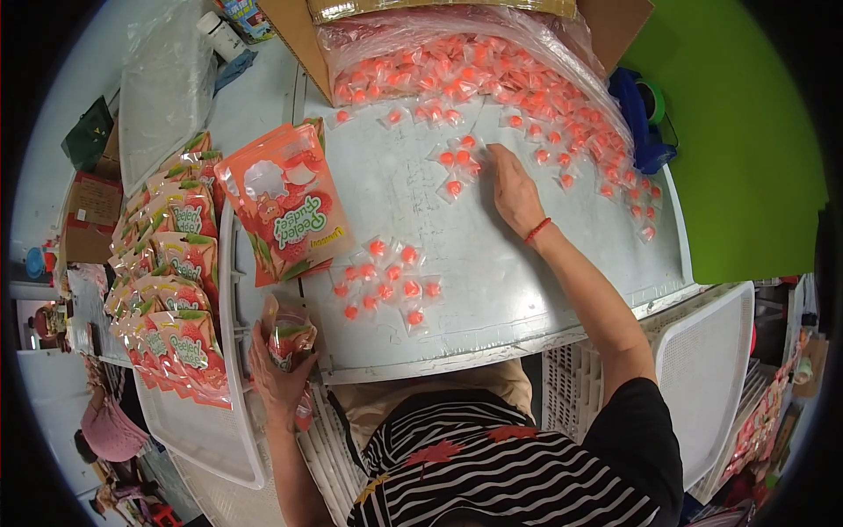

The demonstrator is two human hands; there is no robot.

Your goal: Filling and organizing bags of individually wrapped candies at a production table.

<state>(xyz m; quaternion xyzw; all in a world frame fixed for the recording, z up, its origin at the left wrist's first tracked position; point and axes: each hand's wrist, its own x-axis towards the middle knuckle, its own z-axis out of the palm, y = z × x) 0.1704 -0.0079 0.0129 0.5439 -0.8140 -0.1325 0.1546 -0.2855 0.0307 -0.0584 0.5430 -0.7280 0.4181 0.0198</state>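
My left hand (279, 373) is closed round an opened peach-coloured candy pouch (291, 341) at the table's near left edge; the pouch's inside is partly hidden. My right hand (516, 193), a red cord at its wrist, rests on its edge on the table with fingers stretched forward and slightly curved. Just left of its fingers lies a small group of wrapped red candies (454, 159); I cannot tell whether it touches them. Nearer to me is a loose cluster of wrapped red candies (386, 279). Beside it lies a stack of flat printed pouches (285, 206).
A cardboard box (610, 31) lined with clear plastic spills a heap of candies (492, 70) across the far table. Filled pouches (180, 272) stand in rows in a white tray (241, 439) on the left. A blue tape dispenser (632, 123) sits at the right edge.
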